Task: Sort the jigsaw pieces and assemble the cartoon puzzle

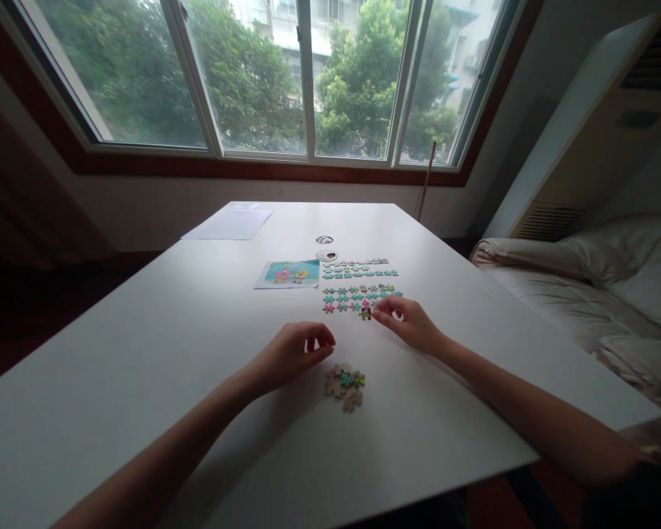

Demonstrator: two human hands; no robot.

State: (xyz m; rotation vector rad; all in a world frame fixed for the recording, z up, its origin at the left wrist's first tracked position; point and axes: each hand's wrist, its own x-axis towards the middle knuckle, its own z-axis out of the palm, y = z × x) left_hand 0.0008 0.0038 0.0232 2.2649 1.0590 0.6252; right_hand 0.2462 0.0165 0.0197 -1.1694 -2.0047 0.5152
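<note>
Now, right fingers (384, 306): brought together in a pinch at the right edge of one piece (366, 314); I judge that I am grasping it, though whether it is off the table (198, 323) I cannot tell.
Piece: just left of my right fingertips, dark with some yellow-green; its knobs stick out several ways, so I can make out no clear long axis. My right fingers are at it; my left ones are well apart from it, nearer to me and further left.
Lower rows (357, 297): just beyond the piece, three lines running left to right, mostly green, with pink ones in the nearest line.
Left fingers (324, 335): curled loosely, tips just apart, with nothing between them that I can see.
Pile (346, 382): just to the right of my left fingertips and closer to my body; mostly plain backs, a few green faces on top. My left fingers are the nearer ones to it.
Upper rows (358, 275): past the lower ones, with a bare strip between.
Picture (291, 274): flat, left of the upper rows, pink and yellow cartoon figures on blue-green; no words I can read.
Discs (327, 256): two, beyond the picture, dark marks on white, too small to read.
Sheets (231, 224): far left; any print is illegible.
</note>
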